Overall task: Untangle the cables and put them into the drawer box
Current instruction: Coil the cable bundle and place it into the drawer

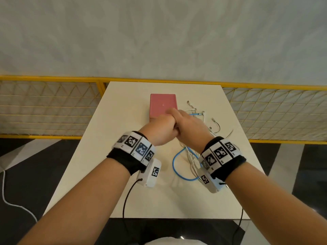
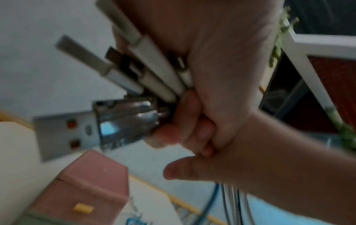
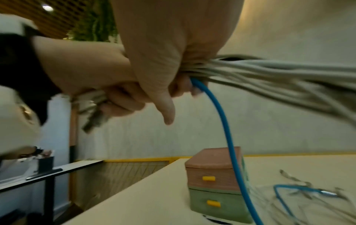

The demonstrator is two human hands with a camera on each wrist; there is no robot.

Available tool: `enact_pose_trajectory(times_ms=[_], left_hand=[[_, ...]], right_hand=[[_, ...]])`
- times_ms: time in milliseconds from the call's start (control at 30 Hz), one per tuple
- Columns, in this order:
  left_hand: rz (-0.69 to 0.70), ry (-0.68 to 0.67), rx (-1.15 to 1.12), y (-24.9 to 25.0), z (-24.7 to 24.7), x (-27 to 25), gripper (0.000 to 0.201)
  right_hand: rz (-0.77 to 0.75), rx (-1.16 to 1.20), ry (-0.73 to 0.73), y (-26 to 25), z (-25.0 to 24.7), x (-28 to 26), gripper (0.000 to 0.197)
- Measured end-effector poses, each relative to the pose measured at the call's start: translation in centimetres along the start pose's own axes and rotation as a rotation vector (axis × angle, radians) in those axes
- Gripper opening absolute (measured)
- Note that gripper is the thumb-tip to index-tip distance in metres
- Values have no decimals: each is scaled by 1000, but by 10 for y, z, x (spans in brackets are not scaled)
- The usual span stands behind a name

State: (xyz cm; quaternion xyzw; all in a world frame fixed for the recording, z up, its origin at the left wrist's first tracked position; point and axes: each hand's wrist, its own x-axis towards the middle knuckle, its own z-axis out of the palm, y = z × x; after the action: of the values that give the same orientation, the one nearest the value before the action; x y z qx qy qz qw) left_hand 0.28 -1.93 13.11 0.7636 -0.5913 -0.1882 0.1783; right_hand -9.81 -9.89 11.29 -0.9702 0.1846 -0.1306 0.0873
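Both hands meet above the table, just in front of the drawer box [image 1: 162, 103]. It has a pink upper drawer [image 3: 212, 176] and a green lower drawer [image 3: 217, 204], both closed, with yellow handles. My left hand [image 2: 192, 118] grips a bunch of cable ends, whose USB plugs [image 2: 119, 73] stick out past its fingers. Right beside it, my right hand [image 3: 181, 85] grips the same bundle of several white cables [image 3: 279, 73] and one blue cable [image 3: 223, 121]. The cables hang down to the table as loops [image 1: 177, 163] under my right wrist.
The far cable ends [image 1: 203, 114] lie spread on the cream table [image 1: 123, 156] to the right of the box. A yellow mesh fence [image 1: 53, 106] runs behind the table. The floor is dark on both sides, with a white cord [image 1: 5, 191] at the left.
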Motion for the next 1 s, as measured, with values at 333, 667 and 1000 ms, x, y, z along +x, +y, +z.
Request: enact_pose_trajectory(times_ms=[333, 667, 1000], left_hand=[[68, 24, -145, -9, -29, -16, 11], [220, 259, -386, 8, -42, -22, 26], [402, 465, -381, 27, -21, -11, 17]], right_hand=[[135, 27, 90, 6, -12, -4, 16], [358, 346, 95, -6, -19, -7, 12], [331, 521, 93, -32, -12, -9, 18]])
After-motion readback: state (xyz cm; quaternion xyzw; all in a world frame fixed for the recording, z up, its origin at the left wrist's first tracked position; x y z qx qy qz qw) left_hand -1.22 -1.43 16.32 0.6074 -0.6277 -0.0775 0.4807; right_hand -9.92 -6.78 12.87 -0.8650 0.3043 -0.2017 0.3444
